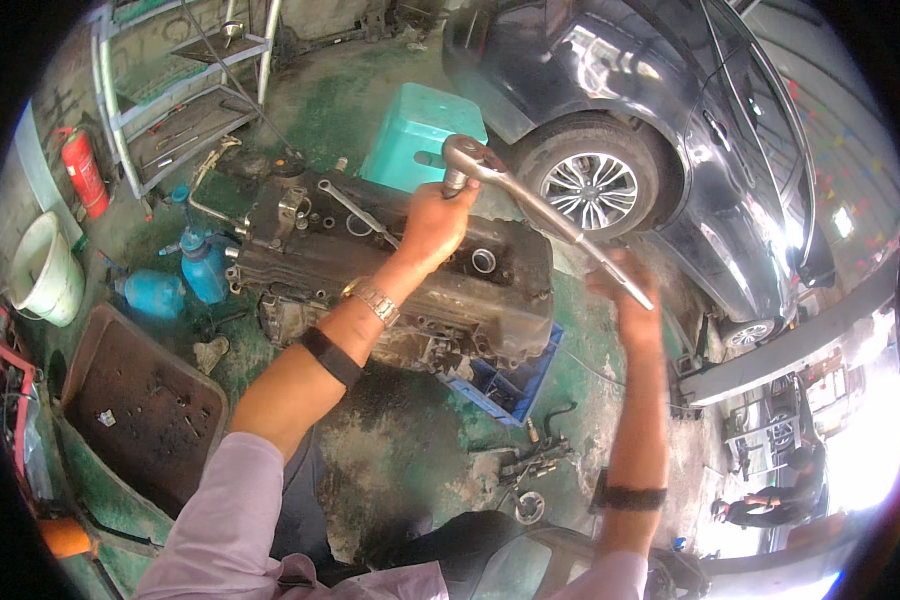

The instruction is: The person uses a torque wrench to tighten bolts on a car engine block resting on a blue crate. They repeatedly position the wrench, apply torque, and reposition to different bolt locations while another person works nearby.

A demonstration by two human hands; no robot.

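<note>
A long chrome ratchet wrench [545, 208] is raised above a dark, oily engine [400, 260]. My left hand [435, 228] is closed near its round head, with the fingers around the socket fitted below. My right hand [632, 300] is at the far end of the handle, which lies across it. Motion smears those fingers, so their grip on the handle is unclear. Another metal wrench [358, 207] lies on top of the engine, partly hidden behind my left hand.
A turquoise stool [420, 125] stands behind the engine, beside a dark car [610, 75]. A blue crate [530, 385] sits under the engine's near right side. Metal parts [530, 465] lie on the floor. At left are a brown tray [150, 400], blue bottles [205, 265] and a pale bucket [50, 270].
</note>
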